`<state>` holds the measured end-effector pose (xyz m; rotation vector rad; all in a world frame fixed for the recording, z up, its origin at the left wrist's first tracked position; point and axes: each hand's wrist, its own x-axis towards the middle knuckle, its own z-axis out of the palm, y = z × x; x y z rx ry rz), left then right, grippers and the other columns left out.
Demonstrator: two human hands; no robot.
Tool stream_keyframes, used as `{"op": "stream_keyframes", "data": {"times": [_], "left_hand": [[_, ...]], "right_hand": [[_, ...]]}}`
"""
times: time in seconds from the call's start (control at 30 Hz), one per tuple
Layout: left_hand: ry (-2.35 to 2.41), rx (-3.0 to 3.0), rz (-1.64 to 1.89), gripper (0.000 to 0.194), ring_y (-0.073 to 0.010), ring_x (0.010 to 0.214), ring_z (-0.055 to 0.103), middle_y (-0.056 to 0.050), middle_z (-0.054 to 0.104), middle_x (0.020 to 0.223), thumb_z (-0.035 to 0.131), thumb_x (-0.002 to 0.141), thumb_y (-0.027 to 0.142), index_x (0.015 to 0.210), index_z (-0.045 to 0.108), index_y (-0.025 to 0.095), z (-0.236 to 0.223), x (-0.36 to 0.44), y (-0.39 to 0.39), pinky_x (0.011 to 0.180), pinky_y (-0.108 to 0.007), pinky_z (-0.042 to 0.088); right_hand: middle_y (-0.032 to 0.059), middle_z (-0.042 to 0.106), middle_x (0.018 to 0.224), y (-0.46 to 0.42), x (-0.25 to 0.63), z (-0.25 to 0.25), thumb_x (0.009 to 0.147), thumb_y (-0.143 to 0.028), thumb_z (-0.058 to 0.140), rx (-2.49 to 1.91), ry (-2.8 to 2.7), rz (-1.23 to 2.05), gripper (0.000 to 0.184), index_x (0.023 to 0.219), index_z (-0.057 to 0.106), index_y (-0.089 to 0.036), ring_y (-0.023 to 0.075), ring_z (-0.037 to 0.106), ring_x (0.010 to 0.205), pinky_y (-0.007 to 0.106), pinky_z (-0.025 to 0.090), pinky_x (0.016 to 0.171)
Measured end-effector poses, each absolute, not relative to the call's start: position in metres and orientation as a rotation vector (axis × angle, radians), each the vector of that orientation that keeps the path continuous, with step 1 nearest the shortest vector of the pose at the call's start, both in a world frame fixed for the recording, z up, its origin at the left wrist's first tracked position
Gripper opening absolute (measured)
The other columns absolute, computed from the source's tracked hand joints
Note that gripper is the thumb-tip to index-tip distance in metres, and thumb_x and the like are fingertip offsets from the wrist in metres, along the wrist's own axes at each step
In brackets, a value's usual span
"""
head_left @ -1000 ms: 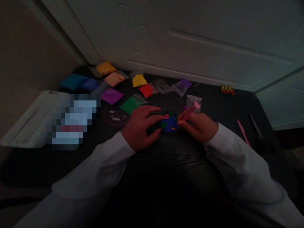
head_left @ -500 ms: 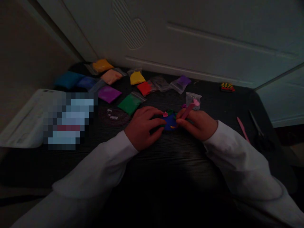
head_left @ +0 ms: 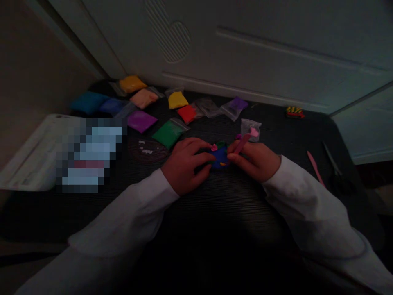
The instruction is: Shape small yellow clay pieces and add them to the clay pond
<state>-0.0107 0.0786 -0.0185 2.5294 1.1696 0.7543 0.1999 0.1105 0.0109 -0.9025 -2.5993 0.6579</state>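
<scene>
A blue clay piece (head_left: 220, 157) lies on the dark table, with a pink flower-like bit (head_left: 214, 147), green bits and a small yellow bit on it. At its left edge my left hand (head_left: 188, 166) grips it, the fingers curved around that side and hiding part of it. My right hand (head_left: 257, 161) pinches a pink modelling tool (head_left: 243, 143) between thumb and fingers, handle tilted up to the right. The tool's working tip is hidden behind my fingers at the clay's right edge. Behind that hand sits a small bag with pink clay (head_left: 251, 130).
Bags of coloured clay, among them green (head_left: 167, 134), purple (head_left: 141, 121) and red (head_left: 186, 114), lie at the back left. Scissors (head_left: 334, 166) and a second pink tool (head_left: 315, 167) lie right. A paper sheet (head_left: 30, 153) and a blurred-out screen (head_left: 93, 153) are left.
Hardly anything differs. Both hands keep their places at the blue clay piece, and the pink tool stays in my right hand; the view shifts very slightly.
</scene>
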Motion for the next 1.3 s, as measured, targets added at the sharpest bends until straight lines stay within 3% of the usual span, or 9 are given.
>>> {"op": "stream_keyframes", "data": {"times": [0.93,1.3], "left_hand": [[1.187,2.531,0.737,0.022,-0.0227,0.106,0.046,-0.006,0.057,0.111,0.050,0.076,0.022,0.095,0.062,0.020,-0.022,-0.008,0.079,0.091,-0.042,0.035],[1.195,2.541,0.707,0.016,-0.0229,0.104,0.048,-0.006,0.059,0.105,0.053,0.074,0.021,0.085,0.064,0.019,-0.018,-0.003,0.080,0.089,-0.041,0.037]], "right_hand": [[0.0052,0.062,0.078,0.108,0.205,0.014,0.085,-0.032,0.039,-0.962,-2.562,0.632,0.022,0.087,0.053,-0.015,0.0155,0.058,0.068,0.028,0.044,0.063],[0.0025,0.061,0.077,0.096,0.209,0.015,0.084,-0.029,0.042,-0.998,-2.423,0.543,0.018,0.084,0.054,-0.016,0.0132,0.058,0.068,0.024,0.042,0.063]]}}
